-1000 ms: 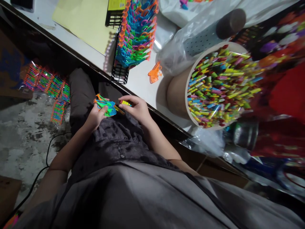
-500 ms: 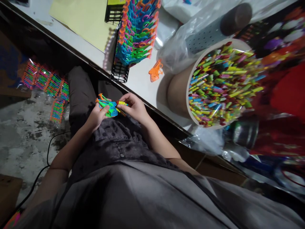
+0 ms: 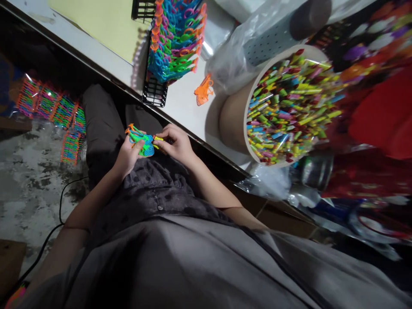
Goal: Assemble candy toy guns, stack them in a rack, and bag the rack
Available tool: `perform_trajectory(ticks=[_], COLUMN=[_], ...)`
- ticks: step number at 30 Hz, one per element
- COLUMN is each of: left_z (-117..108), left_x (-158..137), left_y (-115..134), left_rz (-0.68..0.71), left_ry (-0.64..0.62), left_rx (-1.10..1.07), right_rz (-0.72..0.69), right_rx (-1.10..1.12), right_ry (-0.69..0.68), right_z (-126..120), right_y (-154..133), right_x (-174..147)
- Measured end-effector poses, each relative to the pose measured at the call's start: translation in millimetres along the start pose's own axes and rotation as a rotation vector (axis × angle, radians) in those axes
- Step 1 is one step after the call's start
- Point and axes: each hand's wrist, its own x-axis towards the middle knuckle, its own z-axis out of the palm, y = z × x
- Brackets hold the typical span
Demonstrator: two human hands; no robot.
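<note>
Over my lap, my left hand (image 3: pixel 129 155) is closed around a few small plastic toys (image 3: pixel 147 148) in blue, green and orange, with latticed flat parts. My left thumb presses on top of them. To the right, my right hand (image 3: pixel 176 143) pinches a short yellow stick (image 3: pixel 158 142) with a red end, held against the blue toy's edge. How the two join is too small to make out. On the white table lies a single orange toy (image 3: pixel 203 91) of similar shape, apart from both hands.
A black plastic basket (image 3: pixel 154 95) holds a row of colourful toys (image 3: pixel 177 47). Beside it stands a beige bucket (image 3: pixel 230 122) full of coloured sticks (image 3: pixel 289 107). Clear plastic bags (image 3: pixel 268 182) hang by the table edge. Packed toy strips (image 3: pixel 51 105) lie at left; a black cable (image 3: pixel 61 201) crosses the floor.
The view has shifted slightly, so the surroundings sit a little further left and up. My right hand stays close against the toys, with less of the yellow stick showing beyond its fingers.
</note>
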Motion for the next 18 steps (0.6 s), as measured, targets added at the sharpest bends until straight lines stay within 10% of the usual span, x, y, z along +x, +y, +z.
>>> perform_trajectory(ticks=[10, 14, 18], left_z=[12, 12, -7], left_x=[2, 2, 7], left_y=[8, 15, 19], left_rz=[-0.017, -0.063, -0.274], left_ry=[0.057, 0.142, 0.27], left_rx=[-0.011, -0.056, -0.303], right_rz=[-0.068, -0.143, 0.277], right_rx=[-0.08, -0.412, -0.781], right_ry=[-0.052, 0.157, 0.593], right_z=[-9, -72, -160], right_y=[-11, -10, 30], right_x=[4, 3, -12])
